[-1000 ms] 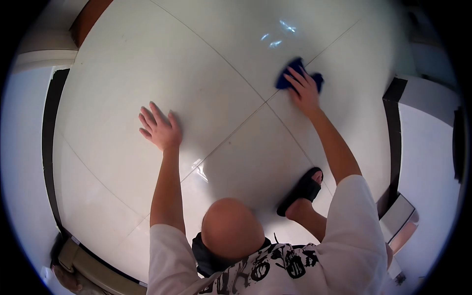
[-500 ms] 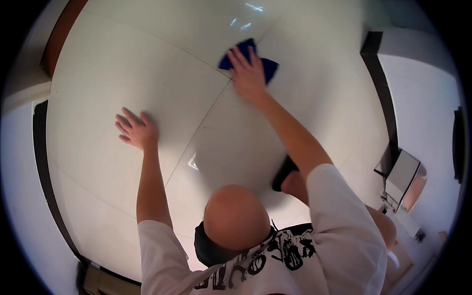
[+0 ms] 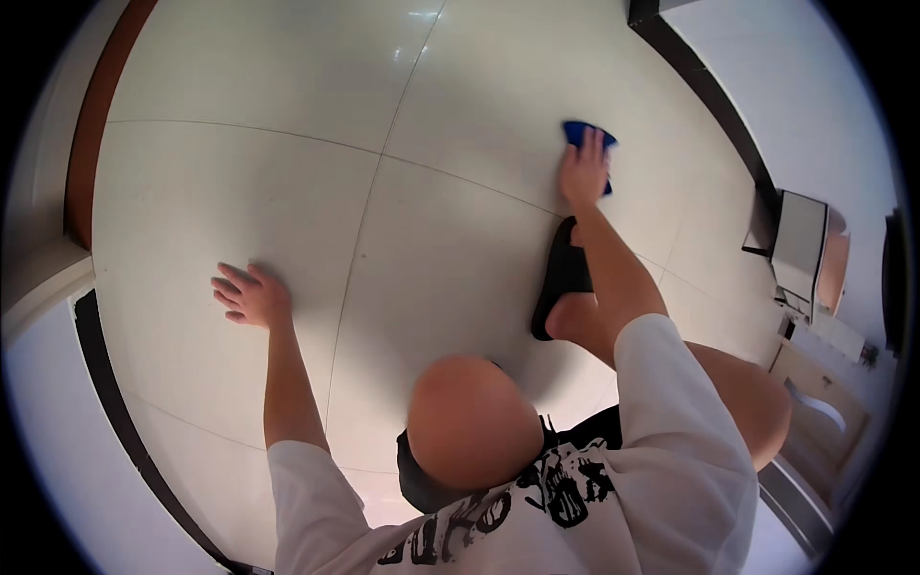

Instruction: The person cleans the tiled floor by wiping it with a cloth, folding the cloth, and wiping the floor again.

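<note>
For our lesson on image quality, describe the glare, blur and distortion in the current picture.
Head view: bright glare on the floor near the top; same view: cloth and right hand slightly blurred; same view: black corners, skirting bent into curves.

Black lettering (image 3: 567,503) on shirt (image 3: 661,470); illegible

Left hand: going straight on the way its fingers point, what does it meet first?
Probably the reddish-brown strip along the edge; only floor shows between it and the left hand. Lens distortion makes the exact spot unclear.
</note>
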Available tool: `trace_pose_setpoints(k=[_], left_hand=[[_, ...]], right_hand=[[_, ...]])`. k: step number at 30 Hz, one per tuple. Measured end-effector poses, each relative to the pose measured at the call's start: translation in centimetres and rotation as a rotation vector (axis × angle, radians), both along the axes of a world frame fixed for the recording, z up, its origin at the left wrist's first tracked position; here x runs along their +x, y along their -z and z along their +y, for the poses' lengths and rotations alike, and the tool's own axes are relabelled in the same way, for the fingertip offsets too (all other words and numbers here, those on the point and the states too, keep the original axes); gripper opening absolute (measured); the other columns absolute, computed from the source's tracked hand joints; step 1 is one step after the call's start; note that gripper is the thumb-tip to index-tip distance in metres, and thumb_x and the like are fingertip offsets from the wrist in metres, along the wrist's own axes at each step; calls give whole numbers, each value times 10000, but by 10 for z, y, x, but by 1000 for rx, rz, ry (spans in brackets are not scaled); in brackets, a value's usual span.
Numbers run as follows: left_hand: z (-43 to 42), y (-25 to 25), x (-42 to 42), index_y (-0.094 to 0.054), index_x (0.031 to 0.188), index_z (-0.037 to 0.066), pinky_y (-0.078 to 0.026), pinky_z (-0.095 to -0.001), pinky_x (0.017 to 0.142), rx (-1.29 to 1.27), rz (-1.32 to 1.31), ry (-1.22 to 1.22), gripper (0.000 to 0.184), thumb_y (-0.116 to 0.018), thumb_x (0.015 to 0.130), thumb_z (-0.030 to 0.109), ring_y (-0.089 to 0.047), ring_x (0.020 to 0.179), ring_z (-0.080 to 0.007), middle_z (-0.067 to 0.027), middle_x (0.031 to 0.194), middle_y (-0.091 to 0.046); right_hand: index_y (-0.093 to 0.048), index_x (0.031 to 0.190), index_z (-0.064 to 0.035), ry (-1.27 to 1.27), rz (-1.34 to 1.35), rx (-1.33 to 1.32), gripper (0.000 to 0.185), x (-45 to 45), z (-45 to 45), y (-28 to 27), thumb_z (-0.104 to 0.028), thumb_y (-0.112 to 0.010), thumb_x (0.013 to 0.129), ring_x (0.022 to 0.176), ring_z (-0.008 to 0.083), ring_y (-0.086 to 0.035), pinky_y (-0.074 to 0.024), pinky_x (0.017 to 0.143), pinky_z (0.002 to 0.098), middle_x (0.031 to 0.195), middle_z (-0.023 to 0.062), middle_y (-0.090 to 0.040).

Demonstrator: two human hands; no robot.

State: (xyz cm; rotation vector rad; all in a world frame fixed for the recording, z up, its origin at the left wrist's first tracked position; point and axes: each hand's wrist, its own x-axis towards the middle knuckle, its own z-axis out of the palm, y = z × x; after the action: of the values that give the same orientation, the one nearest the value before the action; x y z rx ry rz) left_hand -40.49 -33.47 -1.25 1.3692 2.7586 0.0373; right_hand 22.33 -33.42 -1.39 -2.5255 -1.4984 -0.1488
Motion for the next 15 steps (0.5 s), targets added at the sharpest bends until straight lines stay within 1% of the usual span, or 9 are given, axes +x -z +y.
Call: trace_pose_setpoints(k=[2,3,6,8,10,12,14,15], left_hand=[[1,2,-2,-179,1716,206,-120,-645,1263,6,2,3,719,-324,1102,551,-104,1645,-361,-185,1779,-134],[0,3,-3,-178,1716,202,-121,-646,1262,9,5,5,721,-325,1102,551,-103,1645,-364,-185,1780,-131],[1,1,1,-175,1716,193,-122,-650,1260,0,8,-4,733,-326,1100,559,-100,1644,-370,-185,1781,-124],[3,-1,4,-173,1716,189,-126,-652,1258,-6,13,-14,743,-326,1097,570,-103,1643,-371,-185,1780,-125],[1,-1,5,-171,1717,188,-134,-654,1256,-15,26,-10,754,-325,1094,584,-110,1641,-372,-184,1779,-131],[-4,1,3,-169,1718,197,-142,-654,1256,-30,47,-15,766,-319,1088,607,-122,1639,-366,-174,1780,-138],[1,6,1,-169,1719,210,-149,-655,1256,-32,55,-9,774,-312,1083,628,-134,1638,-359,-163,1781,-146],[0,9,-2,-170,1719,217,-152,-656,1256,-26,57,-12,776,-307,1081,637,-139,1637,-355,-157,1781,-151]], right_hand=[[-404,1633,-99,199,32,41,608,21,-30,19,-371,-445,1091,1574,415,-306,-176,1305,552,1698,172,-372],[-395,1626,-45,140,3,3,629,26,-31,24,-375,-438,1093,1585,382,-300,-161,1305,567,1687,197,-380],[-389,1606,26,21,-96,-114,636,4,-15,21,-347,-435,1093,1585,374,-304,-151,1301,582,1667,223,-401],[-432,1562,71,-129,-124,-12,610,-38,2,19,-294,-458,1074,1583,355,-317,-166,1290,605,1637,228,-444],[-461,1542,65,-265,-118,41,585,-81,26,11,-248,-477,1049,1580,335,-328,-179,1290,601,1615,221,-473],[-474,1526,71,-360,-38,61,574,-131,48,-5,-219,-489,1031,1580,330,-328,-202,1289,596,1589,204,-507],[-421,1583,14,-491,-79,-166,590,-182,61,-33,-239,-480,1054,1592,338,-297,-207,1294,584,1656,165,-433],[-392,1615,-43,-477,36,-151,595,-204,60,-29,-272,-471,1072,1600,338,-278,-206,1298,571,1695,124,-375]])
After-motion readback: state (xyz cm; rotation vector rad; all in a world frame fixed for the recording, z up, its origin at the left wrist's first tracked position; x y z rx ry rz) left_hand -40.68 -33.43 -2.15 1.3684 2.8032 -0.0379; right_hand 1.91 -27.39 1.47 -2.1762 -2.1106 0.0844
